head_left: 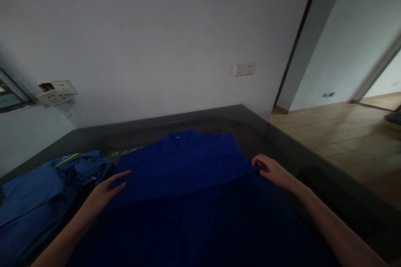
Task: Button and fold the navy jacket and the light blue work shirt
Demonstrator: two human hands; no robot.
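Head view: a pale wall (150, 41) rises behind my dark table (269, 142). On the table, in front of me, a bright blue shirt (184, 171) lies spread out, its collar end toward the wall. To its left a duller blue garment (34, 196) sits bunched. My left hand (108, 192) is at the shirt's left side, thumb and fingers spread apart. My right hand (271, 170) curls at the shirt's right edge; whether it pinches cloth, I cannot tell. A tiny pale label (178, 137) shows inside the neck.
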